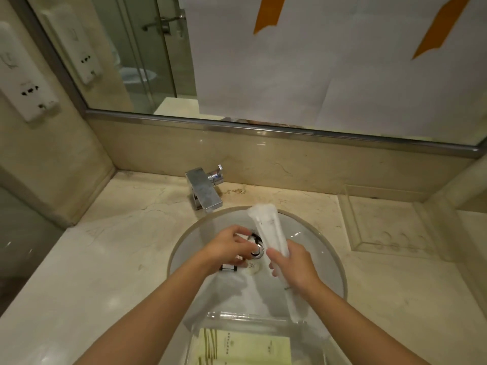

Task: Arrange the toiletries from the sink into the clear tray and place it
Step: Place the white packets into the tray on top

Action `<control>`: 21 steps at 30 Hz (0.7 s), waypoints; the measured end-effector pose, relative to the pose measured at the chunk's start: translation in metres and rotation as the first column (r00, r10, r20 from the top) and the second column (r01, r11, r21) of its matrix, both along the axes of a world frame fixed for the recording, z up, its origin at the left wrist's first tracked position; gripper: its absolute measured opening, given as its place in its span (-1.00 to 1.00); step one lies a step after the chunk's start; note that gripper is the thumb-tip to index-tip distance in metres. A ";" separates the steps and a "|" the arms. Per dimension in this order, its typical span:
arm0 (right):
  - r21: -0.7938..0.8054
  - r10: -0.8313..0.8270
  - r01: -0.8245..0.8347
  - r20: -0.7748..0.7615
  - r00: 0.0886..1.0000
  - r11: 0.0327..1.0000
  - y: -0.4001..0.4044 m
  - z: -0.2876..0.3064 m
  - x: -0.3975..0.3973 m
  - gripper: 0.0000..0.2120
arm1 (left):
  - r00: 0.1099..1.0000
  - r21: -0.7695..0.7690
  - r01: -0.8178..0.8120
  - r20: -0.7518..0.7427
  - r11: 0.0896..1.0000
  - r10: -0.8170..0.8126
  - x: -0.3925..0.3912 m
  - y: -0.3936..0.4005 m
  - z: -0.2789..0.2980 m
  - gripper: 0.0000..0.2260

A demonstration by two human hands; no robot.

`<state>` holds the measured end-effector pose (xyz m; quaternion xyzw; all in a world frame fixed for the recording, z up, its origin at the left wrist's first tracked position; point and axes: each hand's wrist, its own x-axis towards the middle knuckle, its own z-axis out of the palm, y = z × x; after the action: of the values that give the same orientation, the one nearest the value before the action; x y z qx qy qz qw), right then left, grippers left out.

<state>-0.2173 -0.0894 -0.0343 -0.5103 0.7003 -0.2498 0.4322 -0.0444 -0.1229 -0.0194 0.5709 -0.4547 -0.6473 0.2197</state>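
My right hand [295, 264] is closed around long white wrapped packets [266, 222], held upright-tilted over the round sink [326, 248]. Down in the basin by the drain [257, 251], my left hand [229, 248] curls its fingers on a small white bottle with a black cap [247, 237]. Just below that hand lies another small clear item with black ends [228, 268]. A clear tray [237, 316] sits at the near edge of the basin with pale green boxes [242, 349] in it. The packets' lower end reaches the tray's far right corner.
A chrome tap [204, 188] stands behind the basin. A second clear tray [353, 219] rests on the marble counter [118, 246] to the right. The mirror [237, 61] with paper sheets runs along the back wall. White wall sockets [26, 88] hang at the left.
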 end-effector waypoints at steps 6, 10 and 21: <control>0.132 -0.314 0.285 0.390 0.865 0.949 0.029 0.026 0.019 -0.88 | 0.953 0.100 0.277 -0.153 0.956 -0.261 -0.021 0.051 0.016 -0.69; 0.132 -0.348 0.324 0.440 0.828 0.937 0.049 0.031 0.022 -0.93 | 0.961 0.044 0.236 -0.158 0.971 -0.227 -0.024 0.075 0.019 -0.64; 0.134 -0.288 0.256 0.489 0.823 0.958 0.088 0.050 0.006 -0.82 | 0.965 0.078 0.069 -0.258 0.995 -0.047 -0.008 0.118 0.025 -0.71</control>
<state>-0.2114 -0.0013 0.0154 -0.3086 0.6358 -0.4114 0.5755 -0.0519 -0.0052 0.0056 0.4781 -0.4105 -0.7408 0.2325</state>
